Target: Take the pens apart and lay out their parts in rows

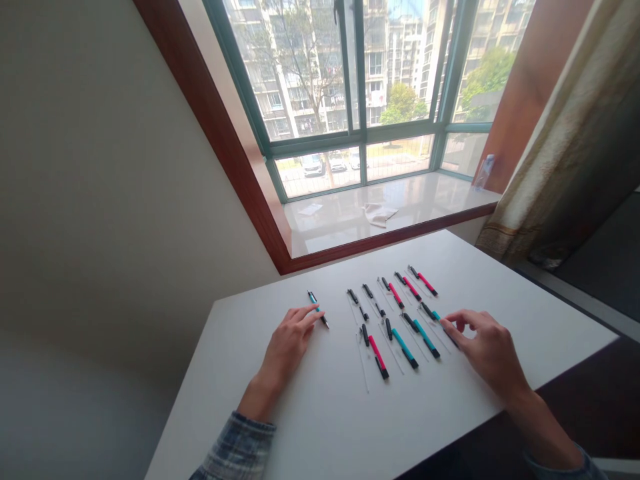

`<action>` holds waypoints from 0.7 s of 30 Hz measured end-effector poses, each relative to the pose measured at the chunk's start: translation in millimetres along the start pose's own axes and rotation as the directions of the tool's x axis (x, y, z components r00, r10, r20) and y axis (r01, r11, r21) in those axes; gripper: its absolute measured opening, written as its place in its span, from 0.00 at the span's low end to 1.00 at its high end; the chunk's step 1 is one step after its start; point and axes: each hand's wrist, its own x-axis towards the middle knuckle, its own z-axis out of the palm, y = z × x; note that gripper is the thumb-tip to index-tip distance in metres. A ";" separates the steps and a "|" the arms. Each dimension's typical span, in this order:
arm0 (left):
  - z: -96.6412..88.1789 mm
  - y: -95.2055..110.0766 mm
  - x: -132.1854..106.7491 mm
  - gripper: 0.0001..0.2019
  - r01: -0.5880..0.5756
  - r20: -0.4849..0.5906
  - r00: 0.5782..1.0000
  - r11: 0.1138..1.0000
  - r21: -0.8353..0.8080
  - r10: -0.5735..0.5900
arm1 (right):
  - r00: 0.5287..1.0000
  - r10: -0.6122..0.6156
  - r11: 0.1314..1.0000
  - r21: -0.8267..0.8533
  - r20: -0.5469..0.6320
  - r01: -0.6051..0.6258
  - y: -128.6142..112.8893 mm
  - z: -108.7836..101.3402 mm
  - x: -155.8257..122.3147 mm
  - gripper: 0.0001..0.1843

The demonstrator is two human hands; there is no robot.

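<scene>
At the left of the parts my left hand [291, 338] has its fingertips closed on a blue and black pen [314, 299], which lies slanted on the white table [250, 333]. My right hand [483, 343] pinches a teal pen barrel [437, 316] between thumb and fingers at the right end of the near row; the fingers cover part of that barrel. Beside it lies a black pen piece [427, 310]. Further along this row are a teal barrel [427, 339], another teal barrel [405, 348] and a red barrel [379, 357], each with a black piece and thin refill alongside.
The far row holds several red barrels, such as one red barrel [427, 284], plus short black pieces [367, 291]. Behind the table, a crumpled cloth [380, 214] and white paper [311, 209] lie on the windowsill [330, 233]. A clear bottle [484, 172] stands near the curtain [545, 147].
</scene>
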 end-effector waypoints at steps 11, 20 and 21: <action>-1.3 -9.7 23.0 0.07 -0.026 -0.002 1.000 0.999 0.037 0.026 | 0.942 -0.314 0.906 0.335 0.117 0.260 -95.6 -8.9 44.2 0.15; -21.9 0.4 13.6 0.10 0.036 -0.239 0.970 0.998 -0.043 -0.045 | 0.827 -0.394 0.828 0.545 0.401 0.130 -156.1 74.9 92.0 0.26; -23.5 3.6 14.2 0.10 0.037 -0.215 0.975 0.997 -0.069 -0.051 | 0.833 -0.388 0.828 0.546 0.396 0.126 -159.2 83.0 93.6 0.27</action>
